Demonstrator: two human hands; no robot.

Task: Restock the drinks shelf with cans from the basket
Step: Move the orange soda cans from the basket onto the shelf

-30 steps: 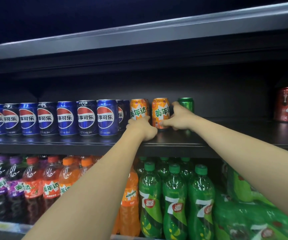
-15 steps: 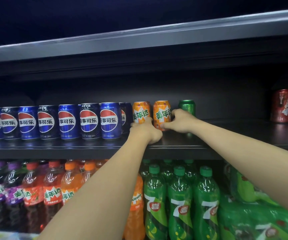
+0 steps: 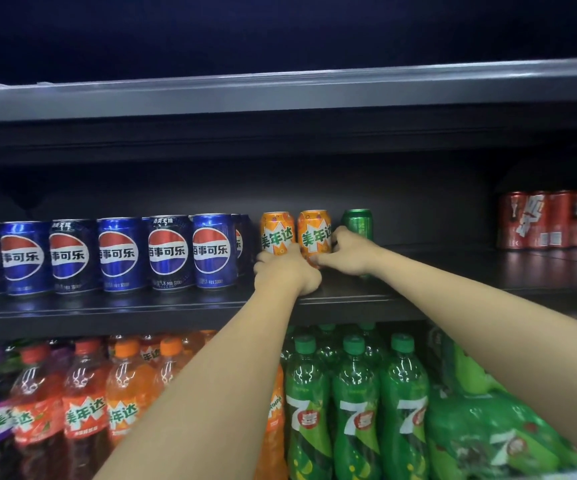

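Two orange cans stand side by side on the dark drinks shelf [image 3: 453,268]. My left hand [image 3: 285,271] grips the base of the left orange can [image 3: 276,232]. My right hand [image 3: 347,252] holds the right orange can [image 3: 315,230] low down, its thumb across the front. A green can [image 3: 358,221] stands just behind my right hand. A row of blue cola cans [image 3: 167,252] fills the shelf to the left. No basket is in view.
Red cans [image 3: 550,220] stand at the shelf's far right, with bare shelf between them and the green can. The shelf below holds orange, red and purple bottles [image 3: 86,403] and green bottles [image 3: 356,410]. Another shelf edge [image 3: 280,95] runs overhead.
Both hands have stayed on the two orange cans and nudged them slightly. The camera view has drifted a little, so the shelf sits lower in the frame.
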